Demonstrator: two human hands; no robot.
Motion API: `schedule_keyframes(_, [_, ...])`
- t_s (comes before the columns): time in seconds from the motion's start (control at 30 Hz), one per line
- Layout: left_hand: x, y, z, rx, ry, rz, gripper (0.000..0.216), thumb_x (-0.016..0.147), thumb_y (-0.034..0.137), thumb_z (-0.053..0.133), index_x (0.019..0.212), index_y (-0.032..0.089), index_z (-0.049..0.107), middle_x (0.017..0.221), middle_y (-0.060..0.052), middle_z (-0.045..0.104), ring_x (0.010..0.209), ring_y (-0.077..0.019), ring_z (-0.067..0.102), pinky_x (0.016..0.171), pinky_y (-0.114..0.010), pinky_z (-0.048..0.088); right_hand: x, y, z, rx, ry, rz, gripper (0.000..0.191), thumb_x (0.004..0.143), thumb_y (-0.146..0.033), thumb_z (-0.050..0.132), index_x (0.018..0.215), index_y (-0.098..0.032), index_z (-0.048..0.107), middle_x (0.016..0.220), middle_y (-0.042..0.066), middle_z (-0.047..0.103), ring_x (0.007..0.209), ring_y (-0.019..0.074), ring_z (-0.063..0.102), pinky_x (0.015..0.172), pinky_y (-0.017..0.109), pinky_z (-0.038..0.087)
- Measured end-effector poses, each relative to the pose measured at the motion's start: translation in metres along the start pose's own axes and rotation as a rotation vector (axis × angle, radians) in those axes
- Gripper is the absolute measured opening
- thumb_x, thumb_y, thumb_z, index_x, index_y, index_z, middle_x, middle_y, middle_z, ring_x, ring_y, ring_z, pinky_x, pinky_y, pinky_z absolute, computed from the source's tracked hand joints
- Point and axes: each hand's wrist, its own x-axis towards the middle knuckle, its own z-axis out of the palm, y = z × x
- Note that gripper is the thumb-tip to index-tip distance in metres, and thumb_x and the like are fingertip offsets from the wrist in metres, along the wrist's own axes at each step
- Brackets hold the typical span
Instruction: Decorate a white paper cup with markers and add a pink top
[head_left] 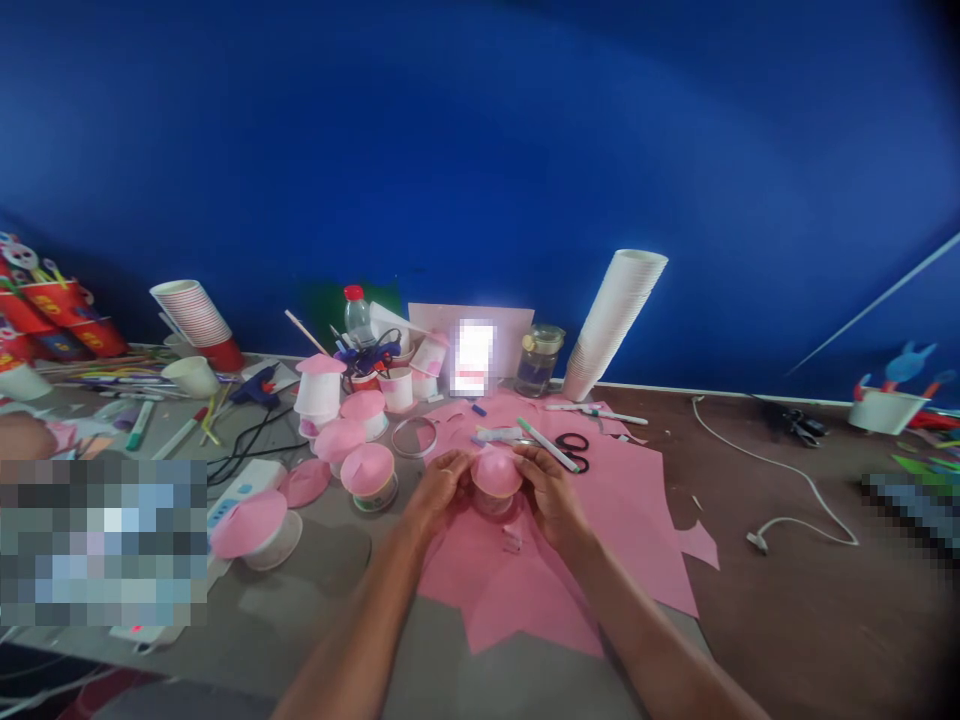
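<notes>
In the middle, a small paper cup (pixel 495 500) is topped with a shallow pink paper cone (pixel 495 466). My left hand (pixel 444 485) pinches the cone's rim from the left, fingers closed. From the right, my right hand (pixel 546 492) closes its fingers on the same rim. Beneath lies a large sheet of pink paper (pixel 622 520) with cut edges. Just beyond my right hand are a green-capped marker (pixel 549 445) and black-handled scissors (pixel 574 452). A roll of clear tape (pixel 414 437) lies beyond my left hand.
Several cups with pink cones, one a tilted cup (pixel 274 540), stand to the left near a power strip (pixel 244 490). Tall cup stacks (pixel 619 320) lean at the back beside a glass jar (pixel 540 360). A white cable (pixel 780 480) curls at right. Another person's arm (pixel 22 437) shows far left.
</notes>
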Motion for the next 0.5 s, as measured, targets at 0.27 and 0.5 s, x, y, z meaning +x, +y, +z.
schedule_keyframes(0.27, [-0.0008,-0.0002,0.0013,-0.015,-0.013,0.000,0.054,0.047,0.049,0.087,0.056,0.019,0.044,0.044,0.010,0.039,0.039,-0.0033,0.030,0.042,-0.020,0.019,0.0005,0.0010,0.0017,-0.041,-0.010,-0.006,0.030,0.058,-0.037,0.083,0.079,-0.020,0.068,0.073,-0.002,0.065,0.065,0.0153,0.058,0.062,0.029,0.047])
schedule_keyframes(0.5, [0.0013,-0.0017,-0.0010,-0.021,-0.041,-0.024,0.056,0.047,0.052,0.088,0.057,0.020,0.043,0.044,0.010,0.037,0.038,-0.0027,0.028,0.041,-0.020,0.017,0.0017,0.0057,0.0008,-0.047,-0.005,-0.025,0.028,0.061,-0.037,0.082,0.079,-0.021,0.068,0.076,0.000,0.066,0.067,0.0170,0.058,0.065,0.031,0.047])
